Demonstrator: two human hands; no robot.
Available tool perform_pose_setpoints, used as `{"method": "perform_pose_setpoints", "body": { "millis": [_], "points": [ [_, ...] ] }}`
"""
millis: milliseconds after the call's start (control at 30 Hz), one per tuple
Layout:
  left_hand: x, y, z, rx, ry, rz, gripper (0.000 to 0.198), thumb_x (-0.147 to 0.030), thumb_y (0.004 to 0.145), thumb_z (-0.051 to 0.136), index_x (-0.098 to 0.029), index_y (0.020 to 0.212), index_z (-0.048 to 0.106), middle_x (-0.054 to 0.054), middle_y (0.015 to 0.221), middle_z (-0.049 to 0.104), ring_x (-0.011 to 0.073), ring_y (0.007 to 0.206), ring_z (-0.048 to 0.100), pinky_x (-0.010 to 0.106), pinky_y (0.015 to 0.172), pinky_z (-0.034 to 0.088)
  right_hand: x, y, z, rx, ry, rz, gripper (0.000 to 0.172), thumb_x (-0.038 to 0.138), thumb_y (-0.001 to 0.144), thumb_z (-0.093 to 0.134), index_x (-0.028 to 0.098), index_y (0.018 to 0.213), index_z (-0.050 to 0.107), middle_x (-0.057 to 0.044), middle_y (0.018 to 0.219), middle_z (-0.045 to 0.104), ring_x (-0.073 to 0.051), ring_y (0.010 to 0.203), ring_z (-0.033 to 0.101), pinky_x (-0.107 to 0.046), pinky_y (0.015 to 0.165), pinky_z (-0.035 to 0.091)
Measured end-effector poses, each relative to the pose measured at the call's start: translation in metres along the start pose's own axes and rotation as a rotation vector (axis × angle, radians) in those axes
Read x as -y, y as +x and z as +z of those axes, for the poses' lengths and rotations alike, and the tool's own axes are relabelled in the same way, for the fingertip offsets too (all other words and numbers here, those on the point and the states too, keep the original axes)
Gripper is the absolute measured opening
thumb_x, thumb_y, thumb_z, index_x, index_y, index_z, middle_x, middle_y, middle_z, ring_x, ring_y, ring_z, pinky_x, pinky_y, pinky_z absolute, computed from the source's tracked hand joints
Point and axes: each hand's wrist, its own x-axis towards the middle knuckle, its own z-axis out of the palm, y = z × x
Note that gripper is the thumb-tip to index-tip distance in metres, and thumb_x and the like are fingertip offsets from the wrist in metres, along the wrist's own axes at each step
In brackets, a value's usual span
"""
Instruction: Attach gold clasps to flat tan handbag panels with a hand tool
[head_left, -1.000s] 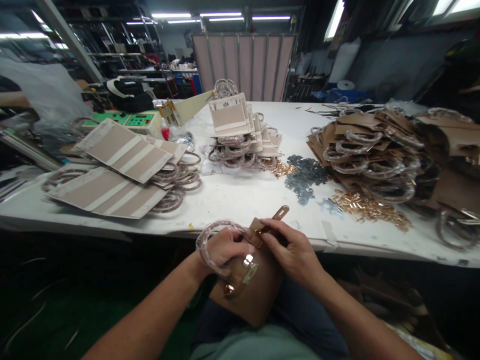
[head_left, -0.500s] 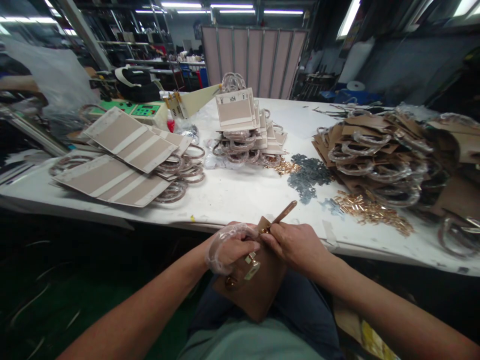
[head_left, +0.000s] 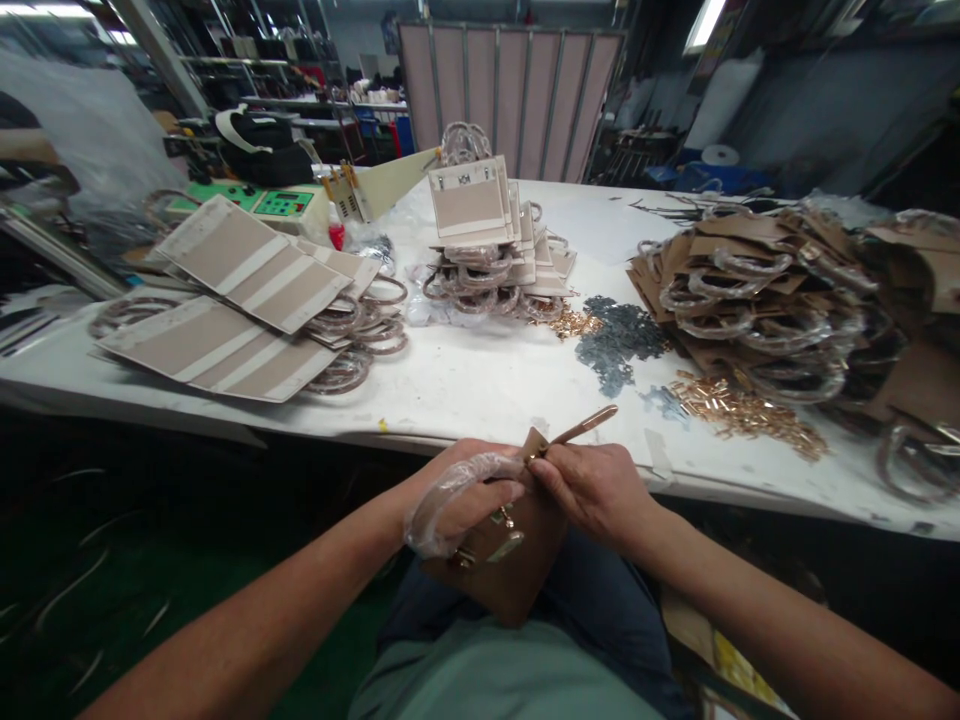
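Observation:
A brown handbag panel (head_left: 517, 585) with gold metal fittings is held over my lap, just off the table's front edge. Its curved handle (head_left: 431, 515) is wrapped in clear plastic. My left hand (head_left: 472, 502) reaches through the handle loop and grips the panel, thumb on top and the other fingers hidden. At the panel's upper corner, by the handle's end, my right hand (head_left: 589, 490) is closed in a pinch on a narrow brown strap (head_left: 589, 425), whose tip sticks out up and to the right. A small gold fitting shows at the right fingertips.
Beige panels (head_left: 251, 265) with handles lie stacked at left, more (head_left: 469, 205) at centre. Brown panels (head_left: 739, 265) with wrapped handles are heaped at right. Grey metal plates (head_left: 619, 340) and gold pieces (head_left: 750, 415) are spread on the white table (head_left: 480, 390). A green-topped machine (head_left: 289, 203) stands back left.
The panel has tilted slightly, and the strap tip has moved right and leans lower. Both hands keep their hold. The camera view has shifted downward a little.

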Motion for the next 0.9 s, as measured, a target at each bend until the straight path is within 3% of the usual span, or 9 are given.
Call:
{"method": "perform_pose_setpoints", "body": {
  "millis": [67,200,333,433,533,667,800,900],
  "points": [
    [0.005,0.000,-0.002,0.064,0.130,0.038,0.019,-0.032,0.089,0.065,-0.018,0.093,0.078,0.004,0.088,0.072,0.0224,0.084,0.061,0.031,0.081,0.046,0.003,-0.001,0.002,-0.028,-0.005,0.016,0.056,0.047,0.117,0.025,0.020,0.082,0.060,-0.002,0.073,0.066,-0.018,0.064,0.061,-0.033,0.063,0.029],
    [0.011,-0.002,-0.003,0.082,0.214,0.078,0.022,-0.034,0.095,0.058,-0.018,0.092,0.073,0.003,0.090,0.071,0.0204,0.083,0.060,0.029,0.081,0.045,0.011,-0.003,0.009,-0.086,0.009,0.074,0.056,0.046,0.117,0.027,0.020,0.077,0.057,-0.002,0.068,0.064,-0.018,0.060,0.059,-0.034,0.061,0.027],
    [0.013,0.002,-0.002,0.070,0.238,0.091,0.019,-0.033,0.094,0.060,-0.019,0.087,0.070,0.002,0.088,0.069,0.0194,0.083,0.059,0.028,0.080,0.045,0.013,-0.003,0.016,-0.143,0.052,0.165,0.053,0.045,0.115,0.033,0.021,0.073,0.055,-0.002,0.066,0.062,-0.018,0.059,0.057,-0.034,0.061,0.026],
    [0.019,0.012,-0.009,0.110,0.134,0.030,0.016,-0.033,0.090,0.065,-0.018,0.087,0.071,0.002,0.084,0.067,0.0179,0.080,0.058,0.027,0.075,0.046,0.007,-0.001,0.013,-0.104,0.154,0.206,0.054,0.051,0.113,0.037,0.021,0.070,0.053,-0.001,0.065,0.059,-0.017,0.058,0.053,-0.033,0.060,0.026],
    [0.030,0.029,-0.024,0.251,-0.060,-0.060,0.021,-0.037,0.086,0.073,-0.017,0.092,0.073,0.002,0.084,0.068,0.0165,0.077,0.059,0.026,0.072,0.048,-0.003,-0.002,0.000,-0.024,0.373,0.254,0.059,0.059,0.110,0.038,0.021,0.067,0.051,0.000,0.062,0.054,-0.016,0.057,0.049,-0.030,0.058,0.028],
    [0.039,0.056,-0.042,0.488,-0.192,-0.202,0.031,-0.043,0.076,0.088,-0.017,0.089,0.076,0.005,0.082,0.073,0.0180,0.073,0.064,0.026,0.067,0.052,-0.008,-0.008,-0.018,-0.049,0.561,0.431,0.066,0.069,0.107,0.043,0.021,0.065,0.059,0.002,0.054,0.052,-0.016,0.052,0.049,-0.028,0.053,0.032],
    [0.036,0.077,-0.046,0.675,-0.205,-0.234,0.035,-0.042,0.071,0.092,-0.018,0.095,0.081,0.007,0.094,0.079,0.0253,0.087,0.072,0.032,0.081,0.059,-0.007,-0.020,-0.022,-0.055,0.599,0.541,0.067,0.074,0.104,0.047,0.020,0.068,0.068,0.002,0.050,0.053,-0.016,0.048,0.049,-0.028,0.050,0.033],
    [0.033,0.083,-0.043,0.726,-0.195,-0.265,0.035,-0.039,0.069,0.093,-0.017,0.093,0.082,0.008,0.093,0.079,0.0296,0.090,0.074,0.038,0.085,0.061,-0.005,-0.029,-0.019,-0.044,0.614,0.548,0.066,0.073,0.105,0.048,0.021,0.070,0.069,0.002,0.051,0.054,-0.016,0.050,0.050,-0.027,0.052,0.035]
  ]
}}
